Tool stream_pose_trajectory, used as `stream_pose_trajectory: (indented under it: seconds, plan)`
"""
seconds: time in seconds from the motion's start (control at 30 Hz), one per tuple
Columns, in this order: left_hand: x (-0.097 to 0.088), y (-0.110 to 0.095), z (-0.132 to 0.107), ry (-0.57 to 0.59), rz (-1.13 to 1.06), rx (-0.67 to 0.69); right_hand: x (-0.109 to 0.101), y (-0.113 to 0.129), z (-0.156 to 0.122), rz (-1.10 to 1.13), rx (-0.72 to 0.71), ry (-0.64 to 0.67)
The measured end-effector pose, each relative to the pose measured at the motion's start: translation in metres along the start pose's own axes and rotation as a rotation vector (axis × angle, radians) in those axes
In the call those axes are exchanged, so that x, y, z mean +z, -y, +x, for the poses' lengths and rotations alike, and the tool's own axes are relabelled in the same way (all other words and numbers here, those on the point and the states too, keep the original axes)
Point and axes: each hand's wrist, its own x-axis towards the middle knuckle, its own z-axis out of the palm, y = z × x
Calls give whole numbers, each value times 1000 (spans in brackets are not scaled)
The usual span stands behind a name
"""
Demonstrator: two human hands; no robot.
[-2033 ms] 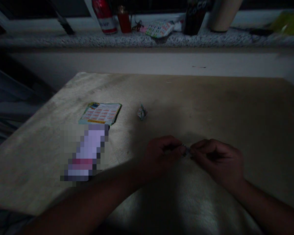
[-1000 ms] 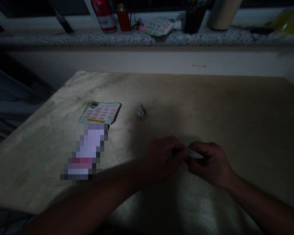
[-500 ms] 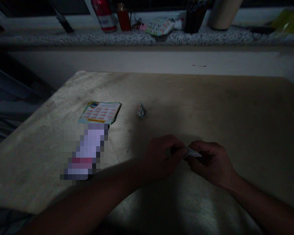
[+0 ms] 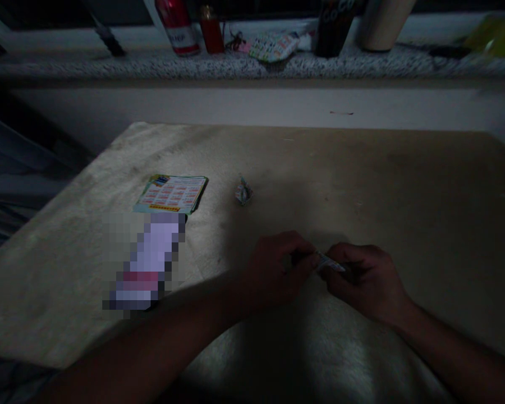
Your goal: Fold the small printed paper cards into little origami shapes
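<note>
Both hands meet low over the beige table (image 4: 362, 179), pinching one small folded piece of printed paper (image 4: 330, 263) between them. My left hand (image 4: 275, 272) grips its left end with curled fingers. My right hand (image 4: 364, 280) holds the right end, fingers bent round it. A tiny folded paper piece (image 4: 243, 192) lies on the table beyond the hands. A stack of printed paper squares (image 4: 173, 193) rests to the left.
A blurred-out flat object (image 4: 147, 261) lies just in front of the paper stack. On the stone ledge (image 4: 235, 64) behind stand a red can (image 4: 174, 25), a small red bottle (image 4: 211, 31), a dark bottle (image 4: 334, 25), a pale cup (image 4: 382, 22) and more printed paper (image 4: 273, 46).
My right hand has slid left and turned, so the folded paper now shows as a longer strip between the fingers. The things on the table lie where they were.
</note>
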Motion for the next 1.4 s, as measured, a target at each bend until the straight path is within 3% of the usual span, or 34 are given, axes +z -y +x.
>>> stream_pose_trajectory:
  seconds: [0.3, 0.9, 1.0, 1.17, 1.27, 1.4]
  plan:
    - [-2, 0, 2, 7, -38, -56, -3, 2, 1, -57, -15, -20]
    - [-3, 1, 3, -1, -293, -338, -11, -8, -2, 5, -7, 64]
    - [-3, 4, 4, -17, -436, -426, -12, -11, -2, -14, -129, 20]
    - [-1, 7, 7, -21, -650, -634, -15, -6, 2, -270, -511, -83]
    - [0, 7, 7, 43, -773, -722, -15, -2, 6, -346, -716, -67]
    - [-3, 2, 6, 134, -892, -868, -16, -2, 6, -394, -846, -31]
